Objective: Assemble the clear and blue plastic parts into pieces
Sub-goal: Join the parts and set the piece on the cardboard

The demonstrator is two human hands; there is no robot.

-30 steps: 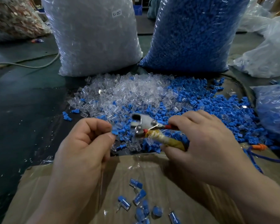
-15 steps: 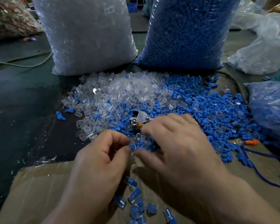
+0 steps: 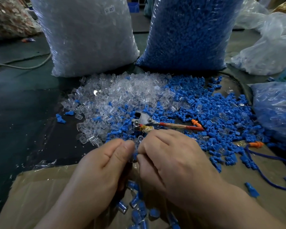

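Observation:
My left hand (image 3: pixel 104 164) and my right hand (image 3: pixel 168 161) meet at the near edge of the pile. Between their fingertips they pinch a small blue and clear piece (image 3: pixel 134 154), mostly hidden by the fingers. A heap of clear plastic parts (image 3: pixel 122 95) lies ahead on the left, and a spread of blue plastic parts (image 3: pixel 221 116) on the right. Several assembled blue-and-clear pieces (image 3: pixel 135 207) lie on the cardboard (image 3: pixel 40 195) under my hands.
Pliers with red handles (image 3: pixel 149 123) lie on the pile just beyond my right hand. A big bag of clear parts (image 3: pixel 89 35) and a bag of blue parts (image 3: pixel 188 30) stand behind. Another blue bag (image 3: pixel 277 109) sits right. Orange earplugs (image 3: pixel 256 144) on a blue cord lie nearby.
My right hand has put the pliers down on the pile and come in to my left hand. Both hands now pinch one small piece together.

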